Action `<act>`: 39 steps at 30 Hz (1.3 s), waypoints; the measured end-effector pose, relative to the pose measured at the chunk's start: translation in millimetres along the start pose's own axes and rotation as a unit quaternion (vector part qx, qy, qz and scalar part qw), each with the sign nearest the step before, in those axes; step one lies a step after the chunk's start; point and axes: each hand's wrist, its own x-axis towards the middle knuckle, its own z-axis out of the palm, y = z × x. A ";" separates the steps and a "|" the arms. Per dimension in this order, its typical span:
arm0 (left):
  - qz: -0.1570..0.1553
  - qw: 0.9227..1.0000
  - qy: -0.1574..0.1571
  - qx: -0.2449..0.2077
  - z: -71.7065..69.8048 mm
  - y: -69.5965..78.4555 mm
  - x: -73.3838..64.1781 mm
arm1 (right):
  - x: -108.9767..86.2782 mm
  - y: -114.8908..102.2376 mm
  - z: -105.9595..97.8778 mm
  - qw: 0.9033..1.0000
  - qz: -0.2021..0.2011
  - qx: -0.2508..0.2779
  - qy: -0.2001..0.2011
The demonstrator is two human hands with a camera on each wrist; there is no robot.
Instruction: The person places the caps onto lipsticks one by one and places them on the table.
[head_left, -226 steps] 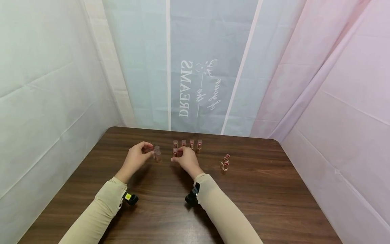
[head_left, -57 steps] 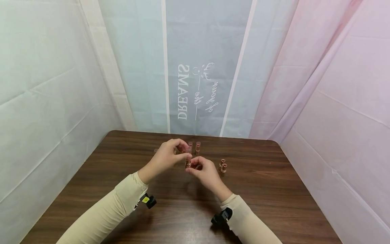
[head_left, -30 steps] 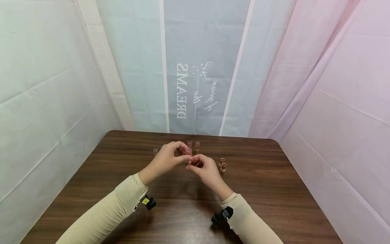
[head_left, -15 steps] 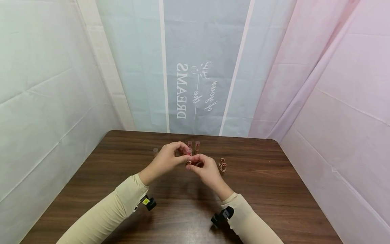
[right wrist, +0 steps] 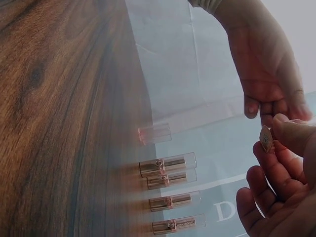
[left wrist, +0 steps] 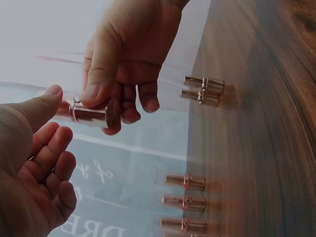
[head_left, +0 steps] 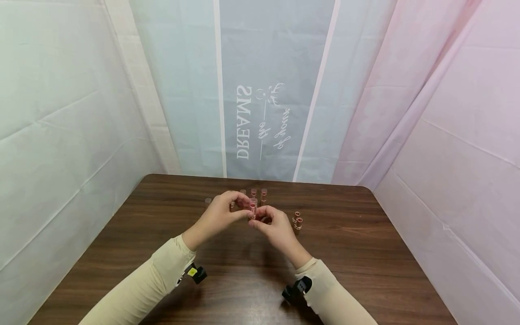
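Observation:
My right hand (head_left: 276, 225) pinches the rose-gold base of a lipstick tube (head_left: 253, 211) between thumb and fingers, holding it upright off the table. A clear cap (head_left: 253, 202) sits over the tube's top. My left hand (head_left: 221, 210) is right beside the cap, thumb and fingers loosely bent on its left side. In the left wrist view, the left thumb (left wrist: 47, 101) overlaps the clear end, while the other fingers hang free. Capped lipsticks (right wrist: 168, 165) stand in rows behind the left hand, partly hidden by it in the head view.
Two lipstick tubes without clear caps (head_left: 298, 223) stand to the right of my right hand. A loose clear cap (right wrist: 157, 133) is left of the capped ones, just behind my left hand. The wooden table (head_left: 345, 262) ends at a curtain (head_left: 280, 135).
Over the last seconds more lipsticks have joined the capped group, and fewer stand at right. The clear cap came down over the held tube; just now my left fingers have eased slightly leftward.

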 end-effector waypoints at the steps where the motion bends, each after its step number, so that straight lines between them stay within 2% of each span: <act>1: -0.003 1.000 0.001 0.001 -0.5 -1.8 -1.2 | 1.9 5.6 1.3 1.000 0.003 0.000 0.004; 5: -0.021 1.000 0.009 0.005 -3.7 -10.4 -7.5 | 7.5 25.4 6.0 1.000 0.004 0.007 0.023; 14: -0.054 0.998 0.038 -0.006 -15.1 -29.8 -19.2 | 7.7 31.0 4.9 0.999 -0.018 0.016 0.026; 24: -0.056 0.997 0.048 0.012 -23.8 -39.7 -21.2 | 8.6 34.4 5.4 1.000 -0.013 0.006 0.023; 30: -0.060 0.997 0.054 0.006 -28.1 -42.8 -21.6 | 7.9 35.4 3.9 1.000 -0.013 0.007 0.024; 39: -0.067 0.996 0.064 -0.014 -42.2 -47.7 -22.7 | 11.9 37.2 0.1 0.998 -0.017 -0.033 0.055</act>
